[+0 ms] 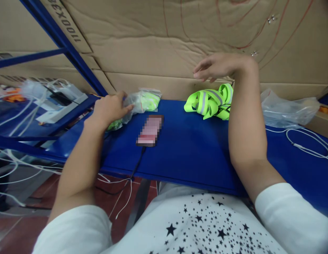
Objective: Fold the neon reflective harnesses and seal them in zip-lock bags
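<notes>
My left hand (108,108) is at the left end of a clear plastic bag (134,102) with a neon-yellow strap (150,101) inside. Its thumb and forefinger are apart beside the crumpled plastic; whether they touch it I cannot tell. Below that hand, more neon-yellow material (115,125) shows in plastic. My right hand (218,66) hovers bent at the wrist, fingers loosely spread and holding nothing. Under it lies a loose heap of neon-yellow straps (206,102) with grey reflective stripes, partly hidden by my right forearm.
A phone (150,130), its screen blurred, lies on the blue table (190,148) with a black cable (138,162) attached. Cardboard (142,53) stands behind. At right are an empty plastic bag (287,107) and a coiled white cable (309,143); at left, a power strip (64,109) and blue frame (73,60).
</notes>
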### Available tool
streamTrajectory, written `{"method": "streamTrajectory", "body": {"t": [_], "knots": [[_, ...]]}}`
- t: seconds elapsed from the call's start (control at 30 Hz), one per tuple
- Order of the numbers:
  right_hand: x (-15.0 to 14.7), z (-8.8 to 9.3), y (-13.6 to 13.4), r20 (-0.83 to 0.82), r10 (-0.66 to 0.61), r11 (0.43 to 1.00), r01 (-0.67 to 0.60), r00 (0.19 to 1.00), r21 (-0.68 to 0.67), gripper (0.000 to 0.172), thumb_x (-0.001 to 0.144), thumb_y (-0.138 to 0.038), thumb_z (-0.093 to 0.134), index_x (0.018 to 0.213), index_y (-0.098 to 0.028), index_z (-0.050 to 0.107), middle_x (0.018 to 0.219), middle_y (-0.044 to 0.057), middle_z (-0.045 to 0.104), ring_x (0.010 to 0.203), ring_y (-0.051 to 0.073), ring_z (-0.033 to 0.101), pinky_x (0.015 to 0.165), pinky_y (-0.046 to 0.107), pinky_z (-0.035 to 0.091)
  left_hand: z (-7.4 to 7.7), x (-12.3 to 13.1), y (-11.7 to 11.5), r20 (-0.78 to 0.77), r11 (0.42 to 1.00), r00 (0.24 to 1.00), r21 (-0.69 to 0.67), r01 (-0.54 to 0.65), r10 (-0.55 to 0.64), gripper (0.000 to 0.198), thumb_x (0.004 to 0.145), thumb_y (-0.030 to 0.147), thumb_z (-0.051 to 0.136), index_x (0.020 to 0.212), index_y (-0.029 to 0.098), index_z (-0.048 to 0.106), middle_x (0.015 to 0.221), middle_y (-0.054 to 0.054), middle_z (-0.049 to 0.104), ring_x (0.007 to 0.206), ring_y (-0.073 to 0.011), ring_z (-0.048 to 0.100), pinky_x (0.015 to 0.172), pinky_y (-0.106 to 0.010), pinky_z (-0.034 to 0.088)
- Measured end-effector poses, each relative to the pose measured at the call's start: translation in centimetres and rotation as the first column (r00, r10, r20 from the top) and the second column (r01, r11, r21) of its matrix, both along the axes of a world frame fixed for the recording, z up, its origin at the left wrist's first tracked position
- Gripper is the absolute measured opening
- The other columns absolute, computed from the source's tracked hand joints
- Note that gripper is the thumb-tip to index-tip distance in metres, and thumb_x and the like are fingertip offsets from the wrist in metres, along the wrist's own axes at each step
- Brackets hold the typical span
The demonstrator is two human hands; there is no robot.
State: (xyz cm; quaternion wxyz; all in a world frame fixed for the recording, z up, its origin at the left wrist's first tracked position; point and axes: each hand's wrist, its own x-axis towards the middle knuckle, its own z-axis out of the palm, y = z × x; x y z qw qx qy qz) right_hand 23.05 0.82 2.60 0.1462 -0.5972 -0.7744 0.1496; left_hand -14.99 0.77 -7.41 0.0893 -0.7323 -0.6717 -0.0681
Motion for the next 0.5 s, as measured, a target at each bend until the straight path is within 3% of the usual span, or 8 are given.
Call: {"method": "streamTrajectory", "body": {"t": [0.1, 0.17, 0.27, 0.33, 0.43, 0.5], "knots": [[-0.6, -0.3, 0.1, 0.021, 0.033, 0.999, -0.033, 0.999, -0.018, 0.036, 0.099, -0.031, 0.067, 0.130, -0.014, 0.071, 0.112, 0.009, 0.076, 0.090, 0.009, 0.067, 0.077, 0.023, 0.048, -0.1, 0.2, -0.2, 0.034, 0.997, 0.998, 0.049, -0.063, 0.061, 0.070, 0.094, 0.056, 0.056, 0.146, 0.011, 0.048, 0.120, -0.030, 0.071, 0.114, -0.0545, 0.066, 0.090, -0.067, 0.052], [-1.0, -0.4, 0.0, 0.031, 0.039, 0.999, -0.038, 0.999, -0.020, 0.035, 0.099, -0.029, 0.066, 0.131, -0.014, 0.071, 0.113, 0.010, 0.076, 0.093, 0.011, 0.068, 0.078, 0.024, 0.049, -0.4, 0.7, -0.6, 0.042, 0.997, 0.998, 0.067, -0.049, 0.046, 0.076, 0.091, 0.050, 0.063, 0.154, 0.014, 0.039, 0.135, -0.030, 0.064, 0.121, -0.0529, 0.063, 0.094, -0.068, 0.051], [-1.6, -0.5, -0.1, 0.050, 0.053, 0.998, -0.052, 0.997, -0.022, 0.034, 0.100, -0.029, 0.065, 0.130, -0.014, 0.072, 0.115, 0.012, 0.076, 0.096, 0.014, 0.069, 0.080, 0.025, 0.051, -1.0, 1.8, -1.1, 0.040, 0.984, 0.997, 0.165, 0.065, -0.073, 0.079, 0.089, 0.028, 0.065, 0.160, 0.024, 0.030, 0.164, -0.023, 0.037, 0.144, -0.0483, 0.046, 0.110, -0.071, 0.039], [-1.8, -0.6, 0.0, 0.054, 0.075, 0.997, -0.074, 0.996, -0.024, 0.033, 0.101, -0.030, 0.065, 0.129, -0.015, 0.072, 0.117, 0.013, 0.076, 0.097, 0.016, 0.070, 0.081, 0.027, 0.052, -1.3, 2.4, -0.9, 0.010, 0.958, 0.977, 0.198, 0.208, -0.214, 0.069, 0.088, 0.013, 0.057, 0.154, 0.027, 0.043, 0.171, -0.016, 0.026, 0.153, -0.0432, 0.035, 0.118, -0.067, 0.030], [-2.2, -0.8, 0.2, 0.068, 0.106, 0.994, -0.105, 0.992, -0.029, 0.034, 0.102, -0.034, 0.063, 0.130, -0.017, 0.072, 0.114, 0.011, 0.077, 0.097, 0.017, 0.071, 0.083, 0.028, 0.053, -1.8, 3.2, 0.6, -0.035, 0.934, 0.940, 0.105, 0.342, -0.341, 0.046, 0.088, 0.009, 0.050, 0.128, 0.024, 0.067, 0.164, -0.010, 0.044, 0.149, -0.0372, 0.043, 0.121, -0.058, 0.027], [-2.5, -0.9, 0.3, 0.076, 0.128, 0.991, -0.125, 0.989, -0.037, 0.034, 0.102, -0.036, 0.062, 0.130, -0.018, 0.072, 0.115, 0.010, 0.077, 0.098, 0.017, 0.071, 0.084, 0.027, 0.053, -2.1, 3.8, 2.3, -0.022, 0.954, 0.956, 0.070, 0.292, -0.292, 0.035, 0.093, 0.016, 0.048, 0.119, 0.019, 0.072, 0.146, -0.015, 0.062, 0.137, -0.0386, 0.055, 0.117, -0.058, 0.031]]}}
